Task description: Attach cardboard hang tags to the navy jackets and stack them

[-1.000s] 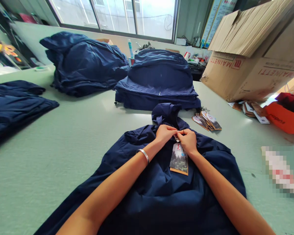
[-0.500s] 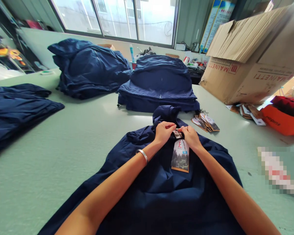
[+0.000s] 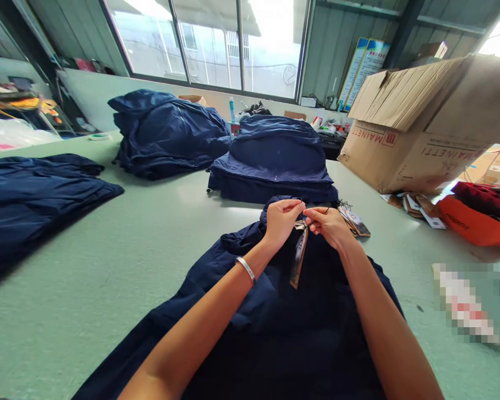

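Note:
A navy hooded jacket (image 3: 316, 333) lies spread on the table in front of me, its collar end away from me. Above the neck, my left hand (image 3: 281, 223) is closed in a pinch, a bit of thin black string showing at its fingertips. Almost touching it, my right hand (image 3: 331, 226) pinches the same string from the other side. Below the fingers dangles a printed hang tag (image 3: 299, 264), turned nearly edge-on. Between the hands a pale neck label (image 3: 300, 225) shows in part. Just past my right hand sits a stack of hang tags (image 3: 357, 223), partly covered by it.
Folded navy jackets (image 3: 275, 161) are piled straight ahead, with another heap of jackets (image 3: 166, 136) behind to the left and more navy garments (image 3: 33, 205) at the left edge. A big cardboard box (image 3: 404, 161), an orange bag (image 3: 475, 219) and loose tags (image 3: 416, 206) occupy the right side.
The hang tag has turned from face-on to nearly edge-on. My hands have lifted slightly at the collar and still pinch the string. The camera view has tilted up.

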A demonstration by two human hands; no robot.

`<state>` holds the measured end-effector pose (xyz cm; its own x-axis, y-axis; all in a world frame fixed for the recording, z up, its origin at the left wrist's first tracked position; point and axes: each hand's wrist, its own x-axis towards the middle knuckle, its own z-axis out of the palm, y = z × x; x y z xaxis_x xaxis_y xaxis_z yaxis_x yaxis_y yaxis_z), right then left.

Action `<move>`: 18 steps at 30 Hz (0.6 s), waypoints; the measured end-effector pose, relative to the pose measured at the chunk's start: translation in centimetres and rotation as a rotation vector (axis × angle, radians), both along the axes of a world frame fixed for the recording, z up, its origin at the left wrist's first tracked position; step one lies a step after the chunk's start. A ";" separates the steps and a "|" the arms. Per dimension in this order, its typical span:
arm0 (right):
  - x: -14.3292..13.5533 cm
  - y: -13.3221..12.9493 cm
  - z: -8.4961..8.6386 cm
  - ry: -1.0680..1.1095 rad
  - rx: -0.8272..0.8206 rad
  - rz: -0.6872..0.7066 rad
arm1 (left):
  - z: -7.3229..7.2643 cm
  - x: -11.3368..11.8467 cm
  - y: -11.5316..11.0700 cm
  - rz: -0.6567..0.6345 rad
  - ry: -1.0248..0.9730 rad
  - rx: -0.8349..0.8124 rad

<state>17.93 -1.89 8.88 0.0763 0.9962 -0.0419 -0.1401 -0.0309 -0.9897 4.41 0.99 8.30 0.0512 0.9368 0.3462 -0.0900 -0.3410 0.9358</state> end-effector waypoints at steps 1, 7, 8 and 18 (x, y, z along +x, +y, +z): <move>0.0 0.0 -0.2 0.034 0.004 0.009 | -0.1 0.0 -0.1 0.008 -0.020 -0.011; 0.2 0.4 -1.4 0.211 0.070 0.066 | -1.2 0.1 0.4 -0.015 -0.067 -0.041; 0.1 0.4 -1.5 0.233 0.098 0.071 | -1.2 0.0 0.6 -0.020 -0.072 -0.042; 0.9 -0.2 0.1 0.160 0.141 -0.015 | 0.1 -1.7 1.3 0.058 -0.078 0.014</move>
